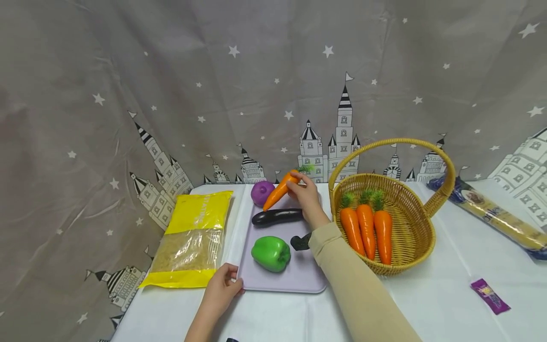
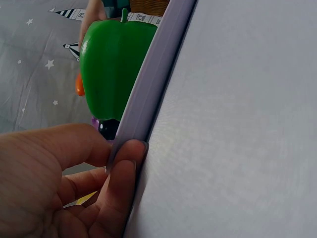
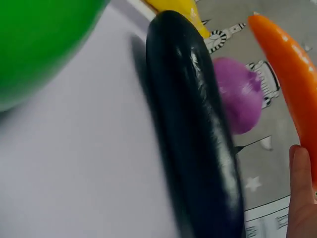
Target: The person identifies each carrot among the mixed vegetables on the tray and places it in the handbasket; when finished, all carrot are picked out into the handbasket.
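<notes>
My right hand [image 1: 306, 194] grips an orange carrot [image 1: 279, 190] near its leafy top, its tip pointing down and left over the back of the lilac tray [image 1: 282, 287]. Beneath it on the tray lies a long black eggplant [image 1: 273, 217], with a purple onion [image 1: 262, 193] behind. A green bell pepper [image 1: 271, 254] sits toward the front. Beside it a dark thing [image 1: 300, 242] is partly hidden by the right sleeve. At the near left corner, my left hand [image 1: 222, 290] pinches the tray's rim [image 2: 148, 84] between thumb and fingers.
A wicker basket [image 1: 420, 254] with a tall handle holds 3 carrots [image 1: 366, 228] on the right. Left of the tray lies a yellow bag [image 1: 192, 242]. A long clear-and-blue package [image 1: 491, 211] and a small purple packet [image 1: 489, 295] lie farther right. A grey curtain [image 1: 265, 71] hangs behind.
</notes>
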Tool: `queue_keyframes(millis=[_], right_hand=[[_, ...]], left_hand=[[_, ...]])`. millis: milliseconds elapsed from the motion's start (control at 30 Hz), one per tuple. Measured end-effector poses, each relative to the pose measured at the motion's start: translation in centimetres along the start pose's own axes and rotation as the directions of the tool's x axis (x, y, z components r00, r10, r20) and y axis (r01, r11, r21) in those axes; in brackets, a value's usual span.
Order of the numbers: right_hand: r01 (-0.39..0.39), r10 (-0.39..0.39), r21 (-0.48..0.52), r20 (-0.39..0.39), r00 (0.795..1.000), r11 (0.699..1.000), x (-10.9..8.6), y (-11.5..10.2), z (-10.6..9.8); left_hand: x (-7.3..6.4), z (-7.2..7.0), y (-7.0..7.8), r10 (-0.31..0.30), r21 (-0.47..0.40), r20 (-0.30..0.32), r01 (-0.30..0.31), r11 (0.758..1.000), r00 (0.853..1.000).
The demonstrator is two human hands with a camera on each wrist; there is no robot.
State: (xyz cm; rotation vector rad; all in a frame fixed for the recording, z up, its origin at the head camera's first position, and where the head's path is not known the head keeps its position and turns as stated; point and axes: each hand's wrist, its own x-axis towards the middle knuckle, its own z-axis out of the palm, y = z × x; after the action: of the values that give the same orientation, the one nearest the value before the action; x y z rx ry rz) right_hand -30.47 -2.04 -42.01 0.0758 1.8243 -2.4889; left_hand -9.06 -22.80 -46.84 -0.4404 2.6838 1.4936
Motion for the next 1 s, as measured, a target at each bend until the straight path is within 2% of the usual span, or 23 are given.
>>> queue_keyframes(millis=[267, 400, 533, 667, 1000], right_hand=[[0.083, -0.086, 0.050, 0.070, 0.994, 0.995, -0.9, -3.2, 1.4], [0.134, -0.137, 0.031, 0.120, 0.983, 0.991, -1.7, -4.9, 1.9], [0.143, -0.141, -0.001, 0.152, 0.978, 0.990, -2.7, -6.7, 1.9], [0.178, -0.168, -0.033, 0.196, 0.966, 0.983, -3.7, -8.1, 1.4], [0.274, -0.224, -0.109, 0.337, 0.915, 0.955, -7.0, -10.1, -1.2]], left_hand=[[0.0, 0.1, -0.1, 0.014, -0.002, 0.007, -0.014, 1.000, 1.000], [0.1, -0.1, -0.2, 0.006, 0.015, 0.006, -0.006, 1.000, 1.000], [0.2, 0.0, -0.2, 0.009, 0.008, 0.007, -0.009, 1.000, 1.000], [0.1, 0.0, -0.2, 0.009, 0.006, 0.006, -0.009, 1.000, 1.000], [0.3, 0.0, -0.2, 0.003, 0.008, 0.002, -0.003, 1.000, 1.000]])
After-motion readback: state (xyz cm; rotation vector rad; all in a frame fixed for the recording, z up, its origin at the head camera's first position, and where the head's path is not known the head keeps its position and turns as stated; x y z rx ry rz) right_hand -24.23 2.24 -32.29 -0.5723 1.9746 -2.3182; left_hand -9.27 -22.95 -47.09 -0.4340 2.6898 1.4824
